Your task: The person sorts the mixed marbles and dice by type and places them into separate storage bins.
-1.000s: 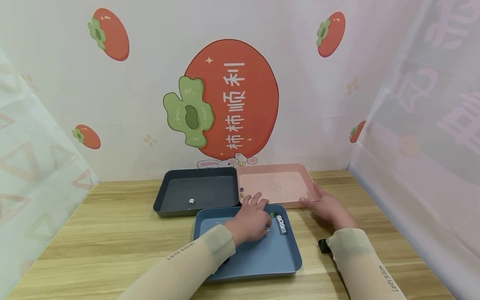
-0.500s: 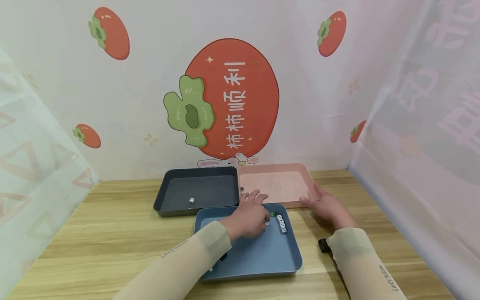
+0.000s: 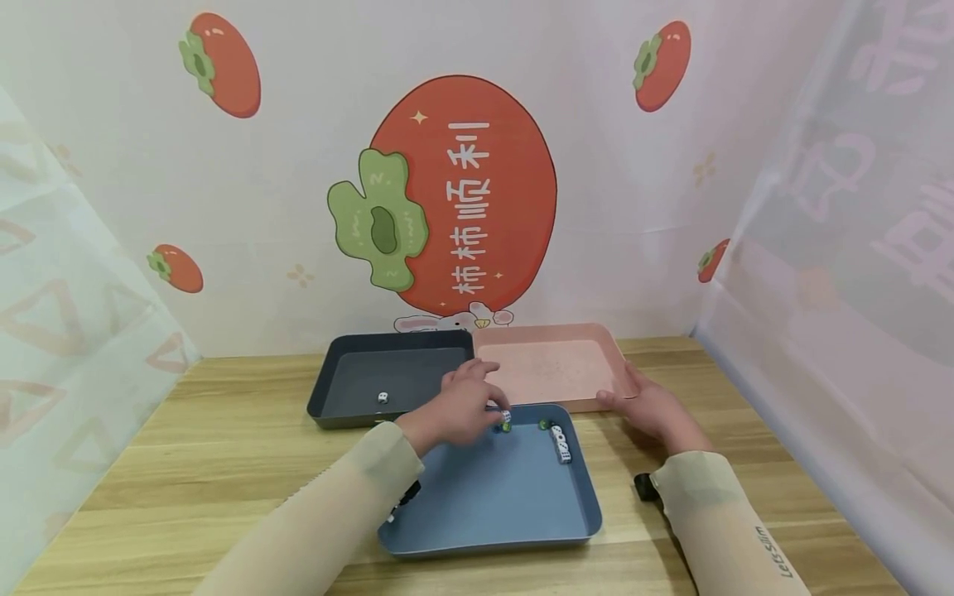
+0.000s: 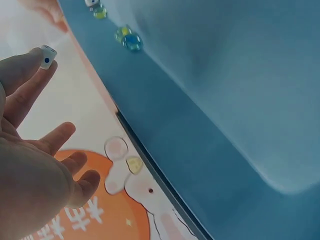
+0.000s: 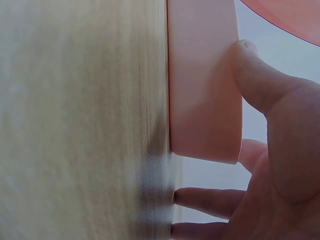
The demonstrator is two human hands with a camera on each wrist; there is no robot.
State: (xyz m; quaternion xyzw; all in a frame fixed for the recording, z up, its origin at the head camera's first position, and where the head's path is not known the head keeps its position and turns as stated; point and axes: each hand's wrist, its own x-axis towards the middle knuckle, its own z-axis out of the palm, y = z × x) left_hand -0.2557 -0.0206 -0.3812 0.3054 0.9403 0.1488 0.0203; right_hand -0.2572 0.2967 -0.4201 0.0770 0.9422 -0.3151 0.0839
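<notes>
1. Left hand (image 3: pixel 460 407): thumb and forefinger nearly closed, tips pinching one white die (image 4: pixel 48 57); the other three fingers spread loosely apart.
2. Die orientation: cube, sides about equal, so no single long axis to record. Sits tilted between the tips; a face with one blue dot is turned toward the left wrist camera.
3. Die location: at the left hand's fingertips, in line with the far wall of the blue tray (image 3: pixel 514 497) in the head view. Exact height above the tray: cannot tell.
4. Close below the left fingertips: small clear marbles (image 4: pixel 131 42), yellow-green and blue, just inside the blue tray.
5. Right of the left hand, in the same tray: a green marble (image 3: pixel 544 424), then a row of white dice (image 3: pixel 561 444) along the right wall. Row's long axis runs away from the person, far end angled slightly left.
6. Left of the left hand: dark tray (image 3: pixel 417 372) with a single white die (image 3: pixel 383 397) inside. Its long axis reads left to right.
7. Right hand (image 3: pixel 652 412): partly closed about the near right corner of the pink tray (image 3: pixel 551 364), thumb at the rim, two fingers pointing toward the worktop (image 3: pixel 186 455). Pink tray's long axis also reads left to right.
</notes>
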